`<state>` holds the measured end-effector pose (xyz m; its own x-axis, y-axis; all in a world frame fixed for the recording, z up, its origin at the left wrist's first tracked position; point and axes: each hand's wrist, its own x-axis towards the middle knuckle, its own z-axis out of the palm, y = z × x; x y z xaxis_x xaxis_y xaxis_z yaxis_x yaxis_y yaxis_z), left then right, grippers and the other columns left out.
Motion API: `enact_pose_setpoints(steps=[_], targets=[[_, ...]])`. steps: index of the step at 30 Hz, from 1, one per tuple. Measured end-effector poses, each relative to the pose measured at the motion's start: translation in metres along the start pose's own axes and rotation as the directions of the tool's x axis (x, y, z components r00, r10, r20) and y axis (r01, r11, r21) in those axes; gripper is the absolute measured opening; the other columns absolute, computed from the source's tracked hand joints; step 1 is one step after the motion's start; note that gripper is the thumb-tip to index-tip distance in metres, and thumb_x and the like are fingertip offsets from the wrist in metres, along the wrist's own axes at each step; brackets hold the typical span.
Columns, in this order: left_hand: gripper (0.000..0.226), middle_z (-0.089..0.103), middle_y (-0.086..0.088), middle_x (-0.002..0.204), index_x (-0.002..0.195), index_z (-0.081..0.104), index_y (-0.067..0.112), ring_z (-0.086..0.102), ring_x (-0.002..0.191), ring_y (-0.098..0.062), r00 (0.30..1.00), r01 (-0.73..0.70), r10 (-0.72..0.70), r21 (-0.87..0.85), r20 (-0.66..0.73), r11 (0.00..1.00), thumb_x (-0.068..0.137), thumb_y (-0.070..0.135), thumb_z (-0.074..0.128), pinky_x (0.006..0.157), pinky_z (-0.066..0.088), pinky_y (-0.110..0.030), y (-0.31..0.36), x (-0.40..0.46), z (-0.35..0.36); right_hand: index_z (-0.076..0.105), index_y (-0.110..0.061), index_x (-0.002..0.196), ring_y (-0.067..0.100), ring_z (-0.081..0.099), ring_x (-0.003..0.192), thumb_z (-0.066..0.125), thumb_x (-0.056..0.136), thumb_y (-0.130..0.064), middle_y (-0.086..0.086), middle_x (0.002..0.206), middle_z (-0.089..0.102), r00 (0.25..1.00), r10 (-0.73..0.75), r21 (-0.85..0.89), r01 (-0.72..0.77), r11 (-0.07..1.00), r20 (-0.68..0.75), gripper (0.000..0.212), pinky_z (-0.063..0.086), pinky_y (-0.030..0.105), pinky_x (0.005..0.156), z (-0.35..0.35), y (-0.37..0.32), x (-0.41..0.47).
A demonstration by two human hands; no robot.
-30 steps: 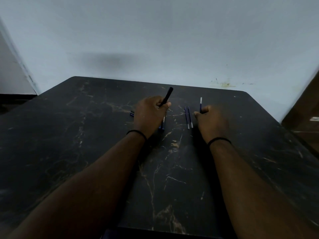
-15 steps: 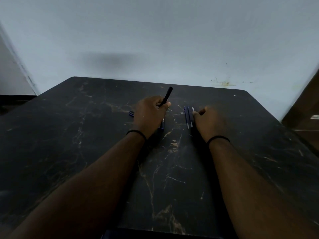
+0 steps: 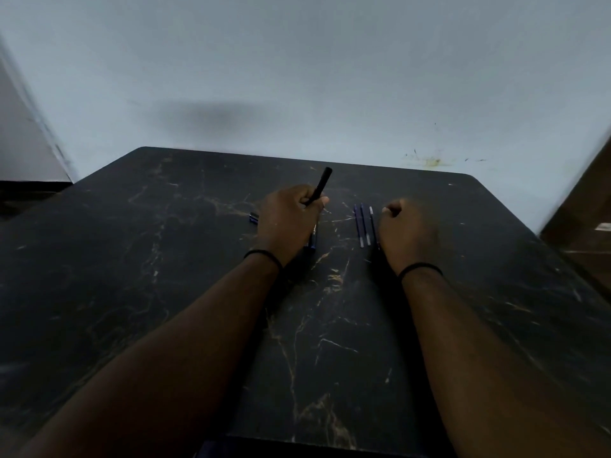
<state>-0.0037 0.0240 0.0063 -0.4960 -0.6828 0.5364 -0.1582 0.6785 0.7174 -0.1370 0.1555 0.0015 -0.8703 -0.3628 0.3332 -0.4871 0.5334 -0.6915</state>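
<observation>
Now that the empty, curled right hand (image 3: pixel 408 233) has released a third thin blue refill (image 3: pixel 372 226), the left hand (image 3: pixel 287 223), gripping a slim black pen barrel (image 3: pixel 320 185), likely goes next.

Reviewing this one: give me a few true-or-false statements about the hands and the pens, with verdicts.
1. The left hand grips a black pen. True.
2. The right hand holds a blue refill. False: its fingers are curled, with nothing visible in them.
3. Three thin blue refills lie side by side on the table between the hands. True.
4. The black pen lies flat on the table. False: it sticks up, tilted, out of the left hand.
</observation>
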Motion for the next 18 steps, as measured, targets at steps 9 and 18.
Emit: enact_pose_setpoints(steps=[9, 18], targets=[[0.008, 0.074, 0.002, 0.080, 0.088, 0.075, 0.024, 0.070, 0.074, -0.013, 0.999, -0.002, 0.002, 0.001, -0.033, 1.000, 0.088, 0.031, 0.071, 0.071, 0.061, -0.038, 0.001, -0.002, 0.000, 0.072, -0.017, 0.091, 0.026, 0.065, 0.088, 0.059, 0.096, -0.034, 0.007, 0.093, 0.070, 0.986, -0.117, -0.153, 0.135, 0.979, 0.123, 0.022, 0.056, 0.040, 0.082, 0.007, -0.018, -0.011], [0.007, 0.072, 0.005, 0.076, 0.084, 0.073, 0.027, 0.068, 0.071, -0.010, 0.999, -0.013, 0.013, 0.012, -0.039, 1.000, 0.087, 0.033, 0.071, 0.067, 0.059, -0.034, 0.000, -0.001, 0.002, 0.075, -0.009, 0.092, 0.030, 0.066, 0.093, 0.048, 0.100, -0.036, 0.014, 0.099, 0.071, 0.977, -0.141, -0.292, 0.184, 0.939, 0.163, 0.038, 0.055, 0.042, 0.085, 0.005, -0.023, -0.014]])
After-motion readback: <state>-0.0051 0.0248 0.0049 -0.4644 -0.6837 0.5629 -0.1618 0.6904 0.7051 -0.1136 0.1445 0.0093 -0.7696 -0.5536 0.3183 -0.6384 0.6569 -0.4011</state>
